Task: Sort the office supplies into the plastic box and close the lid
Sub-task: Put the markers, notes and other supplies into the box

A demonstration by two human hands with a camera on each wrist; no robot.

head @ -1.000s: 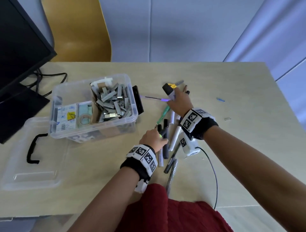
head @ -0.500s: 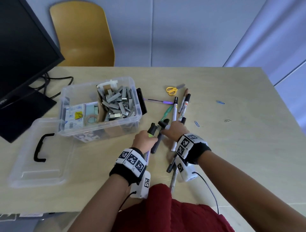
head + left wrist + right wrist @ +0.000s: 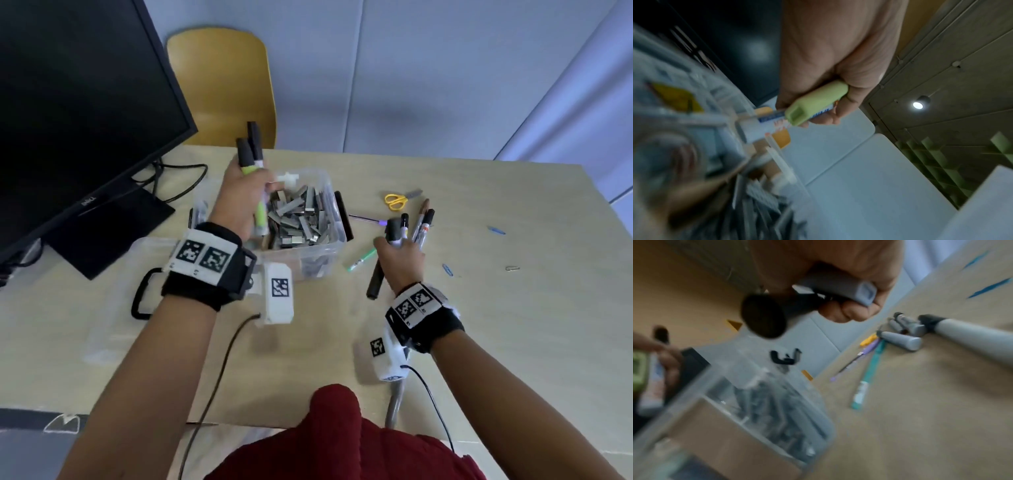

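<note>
My left hand [image 3: 239,195] is raised over the left half of the clear plastic box [image 3: 308,265]. It grips a green highlighter [image 3: 261,212] and a second black-capped marker [image 3: 255,142], both pointing up. In the left wrist view the fingers of my left hand [image 3: 840,53] are wrapped round the green highlighter [image 3: 816,104]. My right hand [image 3: 400,263], to the right of the box just above the table, grips a black marker [image 3: 375,281] with a lighter one. The right wrist view shows the fist of my right hand [image 3: 851,311] closed on a grey marker [image 3: 840,287] and a black marker [image 3: 764,318]. The box holds several staple strips [image 3: 294,219].
The clear lid [image 3: 113,329] with its black handle [image 3: 138,294] lies left of the box. Loose markers [image 3: 424,222], a green pen [image 3: 361,262], a purple pen [image 3: 366,219], yellow scissors [image 3: 397,200] and blue paper clips [image 3: 448,269] lie right. A monitor [image 3: 68,102] stands at the back left.
My left hand has risen from the table to above the box with the highlighter and marker. My right hand has closed on markers from the pile and moved right.
</note>
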